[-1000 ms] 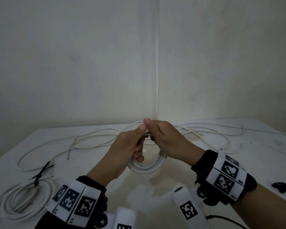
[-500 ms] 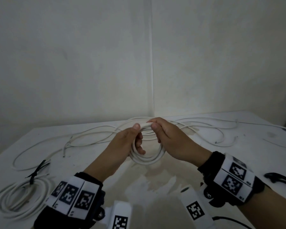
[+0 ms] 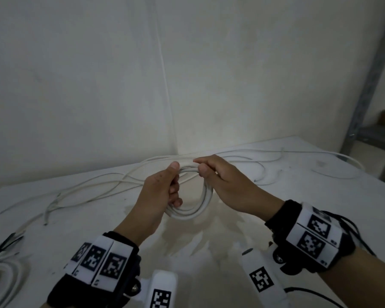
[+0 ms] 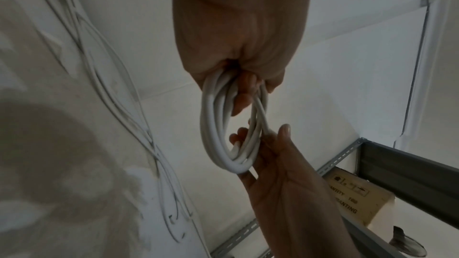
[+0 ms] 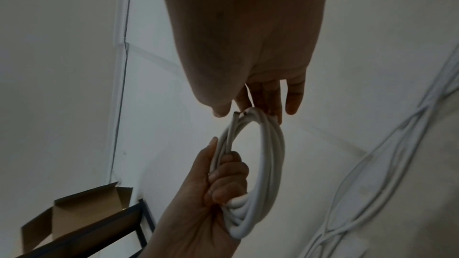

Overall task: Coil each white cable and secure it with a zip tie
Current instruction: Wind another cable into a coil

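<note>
The coiled white cable [image 3: 192, 203] was held above the tabletop [image 3: 209, 252], left hand [image 3: 159, 192] fingers curled round its loops, right hand [image 3: 227, 185] pinching the top; a slackened grip would probably let untied loops spring apart

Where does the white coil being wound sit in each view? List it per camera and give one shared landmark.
Head: coil at centre, held above the table between both hands.
Left wrist: coil at centre, hanging below the left hand.
Right wrist: coil right of centre, below the right hand.
Shared landmark: loose cables on the table.
</note>
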Demonstrator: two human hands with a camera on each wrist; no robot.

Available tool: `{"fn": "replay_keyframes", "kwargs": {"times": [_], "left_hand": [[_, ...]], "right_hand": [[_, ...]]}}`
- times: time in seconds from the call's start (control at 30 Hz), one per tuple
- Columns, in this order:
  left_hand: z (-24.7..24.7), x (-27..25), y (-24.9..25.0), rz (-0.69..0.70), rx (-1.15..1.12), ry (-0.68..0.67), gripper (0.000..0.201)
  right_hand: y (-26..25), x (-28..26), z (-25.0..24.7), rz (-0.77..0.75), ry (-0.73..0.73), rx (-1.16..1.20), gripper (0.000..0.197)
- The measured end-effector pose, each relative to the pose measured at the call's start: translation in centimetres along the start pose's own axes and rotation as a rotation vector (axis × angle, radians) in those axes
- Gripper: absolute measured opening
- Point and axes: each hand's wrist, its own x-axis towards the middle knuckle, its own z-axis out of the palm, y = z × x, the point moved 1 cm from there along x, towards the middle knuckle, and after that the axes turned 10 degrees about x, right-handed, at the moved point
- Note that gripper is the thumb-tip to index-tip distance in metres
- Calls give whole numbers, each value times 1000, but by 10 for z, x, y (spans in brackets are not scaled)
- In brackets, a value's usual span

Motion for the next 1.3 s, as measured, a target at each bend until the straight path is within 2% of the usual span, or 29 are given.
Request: {"fn": "replay_keyframes", "kwargs": {"times": [0.13, 0.27, 0.4, 0.5, 0.57, 0.63, 0.73, 0.87, 0.93, 1.0, 1.07, 1.2, 1.3], "left_hand": [[22, 3, -8, -15, -8, -37, 38], [44, 4, -19, -22, -8, -83, 37], [59, 9, -26, -15, 11, -114, 38], [68, 13, -30, -14, 19, -139, 38], [72, 14, -34, -17, 32, -151, 38], [74, 16, -36, -22, 34, -153, 38], [73, 18, -39, -30, 19, -140, 38], [66, 21, -40, -28, 6, -115, 39], [59, 21, -39, -24, -3, -102, 39], [51, 21, -39, -27, -12, -78, 38], [43, 21, -38, -29, -19, -52, 38], [23, 18, -37, -19, -3, 15, 38], [5, 16, -35, 9, 4, 90, 38]], "right_hand": [[20, -28, -33, 91, 88, -84, 37], [46, -60, -81, 270, 153, -210, 30], [71, -89, -120, 499, 100, -376, 24], [83, -103, -138, 614, 53, -496, 22], [88, -108, -142, 703, 21, -553, 19], [92, -110, -139, 789, -57, -613, 26], [101, -109, -131, 906, -100, -571, 25], [108, -99, -125, 870, -80, -569, 5], [105, -91, -120, 793, 1, -558, 9], [95, -81, -110, 670, 100, -479, 3], [80, -69, -95, 552, 160, -300, 4], [43, -43, -55, 304, 146, -73, 18], [21, -26, -21, 225, 121, 59, 20]]}}
